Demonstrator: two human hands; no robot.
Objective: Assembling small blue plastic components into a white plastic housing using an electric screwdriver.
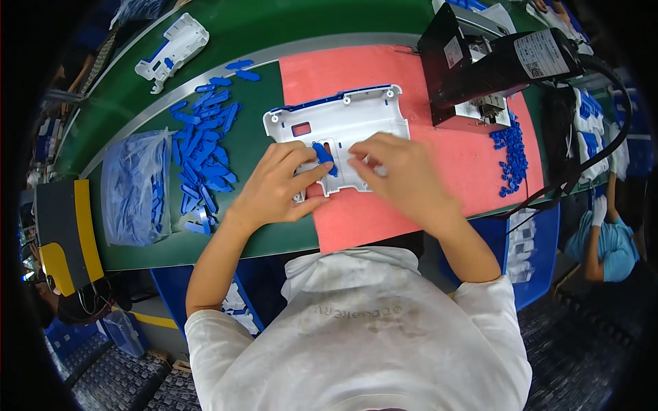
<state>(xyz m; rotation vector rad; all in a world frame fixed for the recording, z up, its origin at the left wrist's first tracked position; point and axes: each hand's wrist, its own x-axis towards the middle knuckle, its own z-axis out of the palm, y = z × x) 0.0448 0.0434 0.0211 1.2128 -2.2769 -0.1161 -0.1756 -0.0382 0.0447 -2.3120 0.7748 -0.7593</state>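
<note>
A white plastic housing (363,113) with a blue strip along its far edge lies on the pink mat in front of me. Near its middle sits an elongated blue plastic piece (322,156), over a slot. My left hand (274,181) is closed at the housing's near left side, with a fingertip against the blue piece and the thumb by the near edge. Over the right part of the housing is my right hand (401,178), somewhat blurred. Its fingers are curled together, and anything between them is hidden.
Loose blue pieces (202,140) lie left, beside a clear plastic bag (137,188). Small blue parts (508,157) are heaped right on the pink mat (473,185). A black device (507,68) with a cable stands back right. Another white housing (175,51) lies far left.
</note>
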